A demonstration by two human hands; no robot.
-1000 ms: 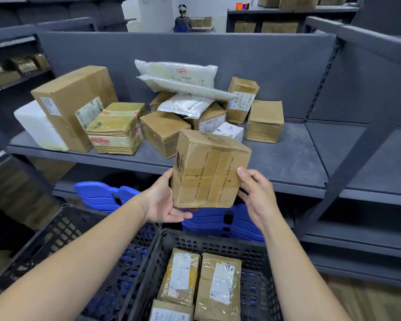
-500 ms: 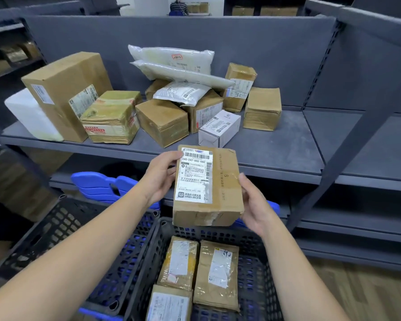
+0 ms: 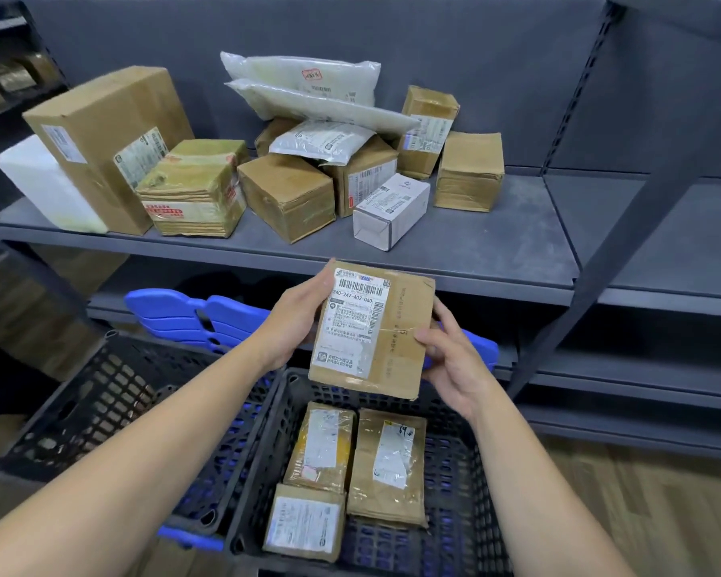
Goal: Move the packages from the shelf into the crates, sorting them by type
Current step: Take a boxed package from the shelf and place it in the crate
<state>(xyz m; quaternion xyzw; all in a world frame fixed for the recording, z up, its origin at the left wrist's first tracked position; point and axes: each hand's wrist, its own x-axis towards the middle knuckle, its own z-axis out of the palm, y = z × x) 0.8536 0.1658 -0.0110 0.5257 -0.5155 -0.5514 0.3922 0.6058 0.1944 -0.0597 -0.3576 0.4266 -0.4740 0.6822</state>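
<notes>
Each hand's grip is closed on the brown cardboard box [image 3: 396, 326]: left hand [image 3: 292, 322] on its left edge, right hand [image 3: 454, 364] on its right. Over the last second it has turned label-up and sunk over the near right black plastic crate [image 3: 450, 472], likely to join the cardboard parcels [image 3: 388, 464] there. Its label reads "EMS" and "240-247-A02-060".

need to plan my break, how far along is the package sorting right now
Early on. Done: three cardboard packages lie in the right crate. In hand: the left hand and right hand hold a labelled cardboard box above that crate. Left: the shelf carries about eight more boxes, three plastic mailers and a white block; I see no package in the left crate.
</notes>
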